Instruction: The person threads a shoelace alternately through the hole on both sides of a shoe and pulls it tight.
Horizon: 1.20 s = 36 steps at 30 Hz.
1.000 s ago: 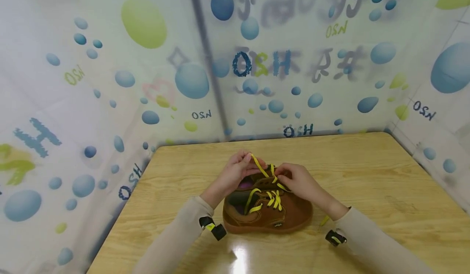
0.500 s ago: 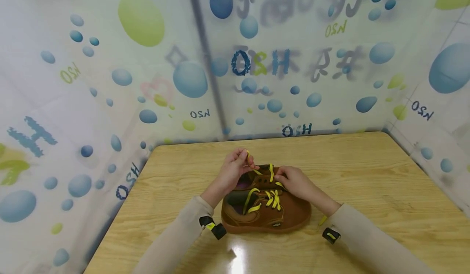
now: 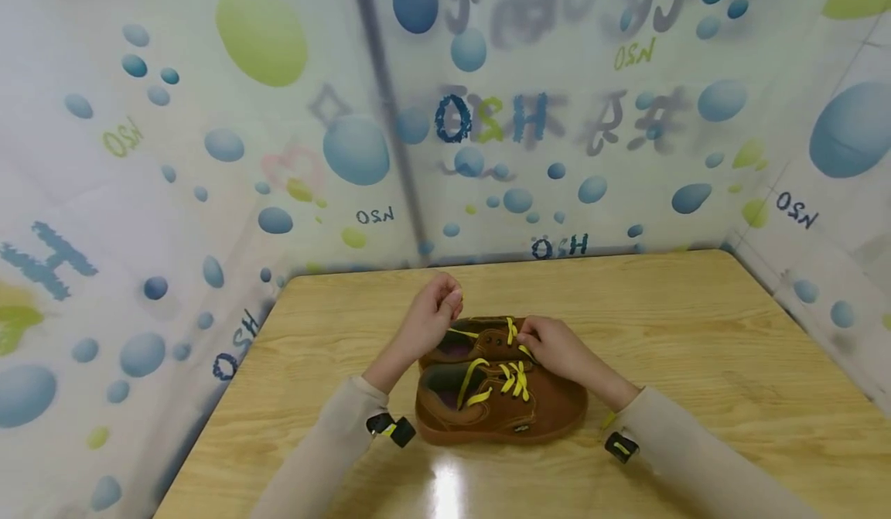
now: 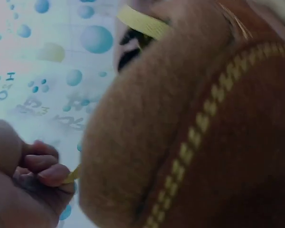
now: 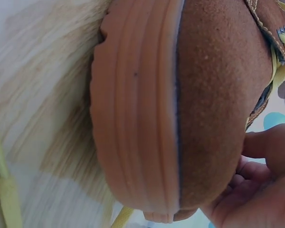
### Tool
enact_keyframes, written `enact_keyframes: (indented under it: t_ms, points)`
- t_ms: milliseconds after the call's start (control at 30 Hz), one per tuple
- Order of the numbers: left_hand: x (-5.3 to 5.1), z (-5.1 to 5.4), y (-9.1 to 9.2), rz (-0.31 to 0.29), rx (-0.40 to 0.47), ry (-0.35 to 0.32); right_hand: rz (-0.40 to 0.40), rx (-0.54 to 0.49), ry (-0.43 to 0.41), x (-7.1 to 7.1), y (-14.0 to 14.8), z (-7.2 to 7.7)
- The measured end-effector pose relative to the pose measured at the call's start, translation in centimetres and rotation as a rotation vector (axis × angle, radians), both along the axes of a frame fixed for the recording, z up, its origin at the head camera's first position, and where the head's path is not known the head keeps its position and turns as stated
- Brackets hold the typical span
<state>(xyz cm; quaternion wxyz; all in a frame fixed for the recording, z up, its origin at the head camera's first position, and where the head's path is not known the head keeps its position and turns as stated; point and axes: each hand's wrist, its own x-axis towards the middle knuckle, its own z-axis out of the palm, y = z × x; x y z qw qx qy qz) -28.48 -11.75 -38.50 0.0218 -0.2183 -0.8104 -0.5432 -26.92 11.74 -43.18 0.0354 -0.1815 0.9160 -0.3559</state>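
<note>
Two brown shoes with yellow laces lie side by side on the table, toes to the right. The near shoe (image 3: 557, 403) has its laces crossed over the tongue and a loose loop by its opening. Beyond it, the far shoe (image 3: 492, 340) is partly covered. Above its heel, my left hand (image 3: 426, 322) pinches a yellow shoelace (image 3: 462, 333) drawn from its eyelets; in the left wrist view a bit of lace shows at the fingertips. My right hand (image 3: 560, 351) holds the lace by the far shoe's eyelets, its fingertips partly hidden by the shoe in the right wrist view.
The wooden table (image 3: 696, 333) extends on both sides of the shoes. A lace end (image 5: 9, 199) lies on it near the right sleeve. Patterned curtain walls (image 3: 592, 132) stand behind and at the sides. Both wrists wear black straps with small devices.
My left hand has moved left and up from the far shoe, drawing the shoelace along with it. The right hand has shifted only slightly. The view has turned a little.
</note>
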Motion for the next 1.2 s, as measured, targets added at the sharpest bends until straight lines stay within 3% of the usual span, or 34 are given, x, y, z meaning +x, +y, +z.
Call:
enact_keyframes:
  t_ms: [100,267,333,500,600,733,800,867,1000,1100,1167,1200]
  points:
    - [0.0,-0.8,0.3,-0.01,-0.246,0.085,-0.01,-0.039,0.008,0.2,0.2,-0.1]
    - [0.2,-2.1,0.6,-0.092,-0.496,0.073,-0.036,-0.104,0.007,0.6,0.7,0.0]
    - [0.3,-2.5,0.6,-0.113,-0.532,0.074,-0.022,-0.128,-0.001,0.7,0.9,-0.1]
    - [0.5,-3.0,0.7,-0.091,-0.541,0.108,0.08,-0.21,-0.067,0.7,1.5,-0.1]
    - [0.6,-3.1,0.8,-0.087,-0.54,0.128,0.069,-0.341,-0.165,0.6,2.4,0.6]
    - [0.6,-3.2,0.9,-0.079,-0.531,0.141,0.05,-0.573,-0.238,0.4,4.3,3.1]
    - [0.6,-3.2,0.9,-0.072,-0.528,0.134,0.103,-0.712,-0.236,0.5,5.4,4.7]
    - [0.5,-3.2,1.0,-0.068,-0.525,0.127,0.219,-0.876,-0.223,0.7,6.4,6.1]
    - [0.5,-3.2,0.9,-0.068,-0.524,0.124,0.604,-1.231,-0.22,1.1,7.4,8.6]
    - [0.5,-3.3,0.9,-0.071,-0.525,0.132,0.81,-1.379,-0.189,1.2,7.4,9.7]
    - [0.6,-3.3,0.9,-0.073,-0.527,0.135,0.771,-1.376,-0.108,1.4,7.2,10.2]
    - [0.6,-3.3,0.9,-0.073,-0.525,0.138,0.686,-1.336,-0.049,1.4,7.0,10.4]
